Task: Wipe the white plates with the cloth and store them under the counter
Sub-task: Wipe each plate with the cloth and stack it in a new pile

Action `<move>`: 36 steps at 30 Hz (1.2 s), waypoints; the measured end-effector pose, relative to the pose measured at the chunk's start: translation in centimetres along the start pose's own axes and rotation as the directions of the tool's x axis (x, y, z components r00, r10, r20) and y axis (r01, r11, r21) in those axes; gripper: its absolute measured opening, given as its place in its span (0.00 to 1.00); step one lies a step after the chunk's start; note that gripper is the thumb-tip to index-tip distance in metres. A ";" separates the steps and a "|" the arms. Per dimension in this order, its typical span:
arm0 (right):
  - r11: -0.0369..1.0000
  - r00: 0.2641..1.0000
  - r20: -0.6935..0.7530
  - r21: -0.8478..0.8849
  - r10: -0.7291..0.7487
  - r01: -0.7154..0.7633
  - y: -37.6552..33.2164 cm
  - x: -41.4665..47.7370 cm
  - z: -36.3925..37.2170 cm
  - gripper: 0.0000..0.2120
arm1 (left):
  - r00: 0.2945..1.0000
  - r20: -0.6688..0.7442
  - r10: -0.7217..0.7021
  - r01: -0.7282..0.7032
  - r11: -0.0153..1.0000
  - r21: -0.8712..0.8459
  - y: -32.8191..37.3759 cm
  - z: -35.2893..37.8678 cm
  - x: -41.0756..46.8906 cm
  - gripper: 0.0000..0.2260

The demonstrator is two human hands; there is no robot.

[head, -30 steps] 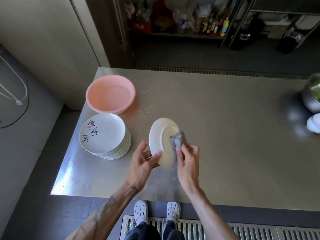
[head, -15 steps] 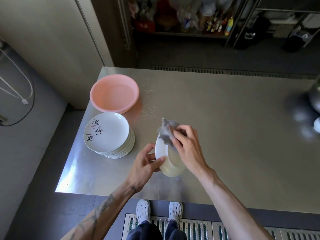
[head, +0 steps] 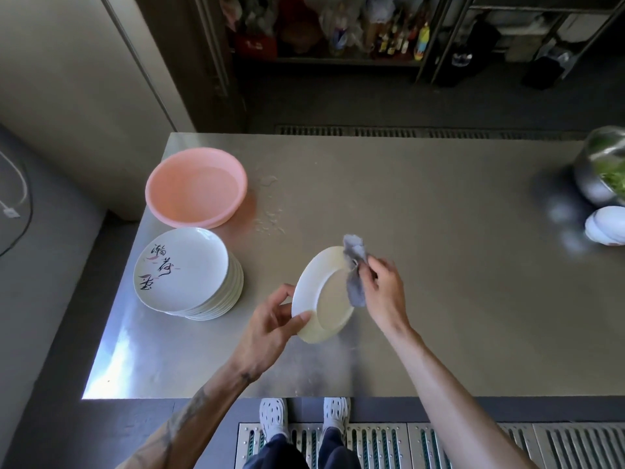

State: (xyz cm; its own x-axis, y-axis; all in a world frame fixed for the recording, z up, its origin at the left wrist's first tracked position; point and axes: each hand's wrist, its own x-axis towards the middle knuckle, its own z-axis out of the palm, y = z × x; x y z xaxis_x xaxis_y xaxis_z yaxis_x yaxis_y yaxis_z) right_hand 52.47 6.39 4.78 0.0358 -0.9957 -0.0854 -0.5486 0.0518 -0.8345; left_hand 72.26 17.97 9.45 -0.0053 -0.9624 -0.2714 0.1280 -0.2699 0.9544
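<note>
My left hand [head: 270, 324] grips the lower left rim of a white plate [head: 314, 292], which is tilted on edge above the steel counter [head: 422, 214] with its underside facing me. My right hand [head: 384, 292] holds a crumpled grey cloth [head: 355, 272] against the plate's upper right rim. A stack of white plates [head: 182, 272] stands at the left of the counter; the top one bears black brush writing.
A pink plastic basin [head: 196, 187] sits behind the stack, with water drops beside it. At the far right edge stand a steel bowl of greens [head: 605, 164] and a white dish [head: 607, 225]. Shelves with bottles lie beyond the counter. My feet stand on a floor grate.
The plate has been turned in my left hand. My right hand with the cloth moved from the plate's middle up to its top edge, then over to the right rim.
</note>
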 end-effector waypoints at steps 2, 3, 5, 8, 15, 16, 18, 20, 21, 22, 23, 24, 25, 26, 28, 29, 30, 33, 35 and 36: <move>0.938 0.964 0.068 0.223 0.256 -0.265 0.9 0.7 -1.2 0.14 | 0.997 0.044 0.058 -0.063 0.991 0.116 -0.5 -0.3 0.5 0.05; 0.861 0.928 0.153 0.348 0.339 -0.372 1.2 1.1 -1.8 0.13 | 0.993 0.068 0.092 -0.104 0.973 0.205 -0.8 -0.5 0.8 0.04; 0.672 0.850 0.358 0.522 0.386 -0.525 1.5 1.7 -3.5 0.12 | 0.982 0.116 0.152 -0.186 0.901 0.392 -1.3 -0.7 1.6 0.01; 0.511 0.776 0.504 0.585 0.380 -0.630 2.5 2.1 -5.3 0.13 | 0.957 0.203 0.208 -0.287 0.789 0.544 -1.9 -0.5 3.3 0.04; 0.605 0.824 0.343 0.561 0.452 -0.565 7.9 2.8 -5.8 0.11 | 0.735 0.537 0.415 -0.655 0.226 0.721 -6.7 0.5 9.2 0.09; 0.641 0.840 0.300 0.546 0.452 -0.539 8.5 3.2 -5.8 0.09 | 0.721 0.550 0.422 -0.660 0.176 0.731 -7.2 0.8 9.9 0.10; 0.743 0.882 0.211 0.478 0.421 -0.469 9.7 3.9 -6.0 0.06 | 0.715 0.550 0.431 -0.653 0.132 0.745 -7.8 1.6 11.2 0.15; 0.819 0.907 0.177 0.390 0.381 -0.420 11.3 4.7 -6.2 0.09 | 0.731 0.537 0.421 -0.628 0.107 0.771 -8.3 2.4 12.5 0.20; 0.836 0.911 0.169 0.360 0.377 -0.413 11.9 5.1 -6.3 0.08 | 0.742 0.530 0.410 -0.613 0.096 0.784 -8.7 2.7 13.2 0.21; 0.852 0.915 0.156 0.335 0.373 -0.404 12.4 5.5 -6.6 0.06 | 0.755 0.521 0.398 -0.598 0.090 0.797 -9.1 2.9 13.8 0.23; 0.861 0.918 0.144 0.317 0.370 -0.397 12.8 5.9 -6.8 0.06 | 0.769 0.510 0.385 -0.581 0.089 0.809 -9.5 3.1 14.4 0.24; 0.870 0.920 0.132 0.299 0.369 -0.392 13.1 6.3 -6.9 0.08 | 0.787 0.496 0.367 -0.562 0.096 0.822 -9.9 3.3 15.1 0.25; 0.878 0.921 0.120 0.277 0.370 -0.389 13.6 6.7 -7.0 0.10 | 0.806 0.474 0.354 -0.540 0.113 0.834 -10.2 3.4 15.7 0.25; 0.889 0.924 0.104 0.253 0.368 -0.383 14.2 7.1 -6.9 0.10 | 0.825 0.450 0.342 -0.517 0.136 0.845 -10.6 3.5 16.4 0.24; 0.905 0.928 0.077 0.205 0.364 -0.372 15.4 8.0 -6.7 0.11 | 0.850 0.426 0.309 -0.492 0.175 0.853 -11.2 3.7 17.8 0.24; 0.909 0.929 0.063 0.193 0.364 -0.369 15.9 8.5 -6.6 0.11 | 0.859 0.419 0.295 -0.482 0.187 0.856 -11.5 3.9 18.4 0.24; 0.914 0.932 0.050 0.180 0.360 -0.363 16.4 9.0 -6.5 0.12 | 0.866 0.410 0.285 -0.472 0.197 0.860 -11.6 4.2 19.1 0.24; 0.936 0.945 0.011 0.135 0.328 -0.326 17.6 10.3 -6.0 0.17 | 0.887 0.366 0.281 -0.432 0.230 0.872 -12.3 5.1 20.9 0.23; 0.944 0.950 -0.020 0.123 0.311 -0.306 18.2 11.3 -5.9 0.18 | 0.901 0.340 0.271 -0.406 0.249 0.879 -12.9 5.8 21.9 0.22; 0.949 0.954 -0.028 0.109 0.300 -0.295 18.6 11.8 -5.9 0.17 | 0.904 0.330 0.271 -0.398 0.255 0.881 -13.2 6.1 22.4 0.21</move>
State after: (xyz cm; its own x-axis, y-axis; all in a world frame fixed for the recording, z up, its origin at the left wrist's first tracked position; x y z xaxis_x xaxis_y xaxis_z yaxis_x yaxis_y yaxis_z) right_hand 37.79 -4.83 -8.57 -0.1539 -0.9361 -0.3163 -0.4401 0.3515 -0.8263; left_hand 64.38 -0.19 -8.49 -0.2974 -0.9532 0.0547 -0.8392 0.2883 0.4612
